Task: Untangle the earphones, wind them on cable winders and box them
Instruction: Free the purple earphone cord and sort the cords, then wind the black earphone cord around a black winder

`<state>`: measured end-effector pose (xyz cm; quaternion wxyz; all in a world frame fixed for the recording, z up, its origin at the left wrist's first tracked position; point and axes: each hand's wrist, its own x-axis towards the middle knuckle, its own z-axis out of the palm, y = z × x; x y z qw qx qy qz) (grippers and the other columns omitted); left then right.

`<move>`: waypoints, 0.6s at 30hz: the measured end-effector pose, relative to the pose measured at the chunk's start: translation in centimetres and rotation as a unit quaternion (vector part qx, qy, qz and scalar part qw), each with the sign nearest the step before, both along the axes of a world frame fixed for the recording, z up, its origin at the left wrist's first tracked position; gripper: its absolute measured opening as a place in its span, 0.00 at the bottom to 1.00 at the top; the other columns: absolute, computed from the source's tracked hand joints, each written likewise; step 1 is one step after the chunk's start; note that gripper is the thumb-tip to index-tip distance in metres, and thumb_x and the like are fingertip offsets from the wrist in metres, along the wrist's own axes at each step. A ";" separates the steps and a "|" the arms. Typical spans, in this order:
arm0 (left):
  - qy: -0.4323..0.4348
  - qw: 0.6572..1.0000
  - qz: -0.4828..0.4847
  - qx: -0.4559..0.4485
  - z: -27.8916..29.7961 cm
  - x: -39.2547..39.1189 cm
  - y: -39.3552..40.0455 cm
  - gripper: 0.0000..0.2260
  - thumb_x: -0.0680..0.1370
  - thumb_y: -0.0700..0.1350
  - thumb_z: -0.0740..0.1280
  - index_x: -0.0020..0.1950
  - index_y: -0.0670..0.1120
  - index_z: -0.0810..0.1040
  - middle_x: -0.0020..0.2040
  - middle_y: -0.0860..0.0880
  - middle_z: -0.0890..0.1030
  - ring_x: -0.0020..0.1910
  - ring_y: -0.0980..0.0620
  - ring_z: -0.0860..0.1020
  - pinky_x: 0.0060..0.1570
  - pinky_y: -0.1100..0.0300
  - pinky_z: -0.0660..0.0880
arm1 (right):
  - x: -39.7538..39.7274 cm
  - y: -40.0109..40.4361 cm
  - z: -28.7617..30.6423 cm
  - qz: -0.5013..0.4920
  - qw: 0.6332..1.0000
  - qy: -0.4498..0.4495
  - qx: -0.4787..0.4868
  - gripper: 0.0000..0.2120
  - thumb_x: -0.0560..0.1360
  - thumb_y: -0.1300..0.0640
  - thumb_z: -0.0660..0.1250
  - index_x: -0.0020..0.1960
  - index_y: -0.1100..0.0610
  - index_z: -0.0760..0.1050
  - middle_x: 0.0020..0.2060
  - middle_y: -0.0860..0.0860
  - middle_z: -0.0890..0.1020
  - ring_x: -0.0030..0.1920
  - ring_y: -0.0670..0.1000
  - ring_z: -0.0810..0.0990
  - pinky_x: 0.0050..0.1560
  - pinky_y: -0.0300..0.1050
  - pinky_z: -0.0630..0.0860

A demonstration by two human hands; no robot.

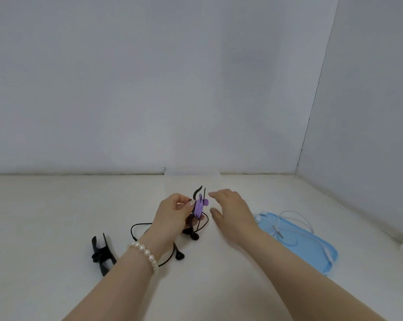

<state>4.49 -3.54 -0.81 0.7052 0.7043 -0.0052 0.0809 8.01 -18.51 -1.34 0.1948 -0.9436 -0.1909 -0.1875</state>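
Head view. The left hand (172,210) is raised above the pale counter (56,216), and a purple cable winder (199,206) is pinched between its thumb and fingers. Black earphones (191,232) are seen partly wound on the winder; the cable end is seen sticking up just beyond it, while loose loops and two earbuds are hung and laid on the counter beneath and just behind the left wrist, on which a pearl bracelet (144,252) is worn. The right hand (233,209) is held just to the right of the winder, fingers straight and relaxed, nothing grasped, apart from the winder. A black cable winder (102,254) is laid on the counter to the left of the left forearm. To the right of the right forearm a blue tray (311,246) is placed, with white earphones (295,225) lying in it.
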 end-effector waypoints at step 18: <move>-0.162 0.949 0.163 0.216 3.5 4.7 -0.7 0.03 0.78 0.40 0.63 0.46 0.45 0.75 0.40 0.51 0.78 0.39 0.54 0.75 0.35 0.71 0.67 | 3.8 2.1 -0.2 -0.011 0.996 0.074 0.039 0.02 0.75 0.56 0.66 0.45 0.51 0.77 0.47 0.53 0.82 0.49 0.54 0.78 0.46 0.42 0.69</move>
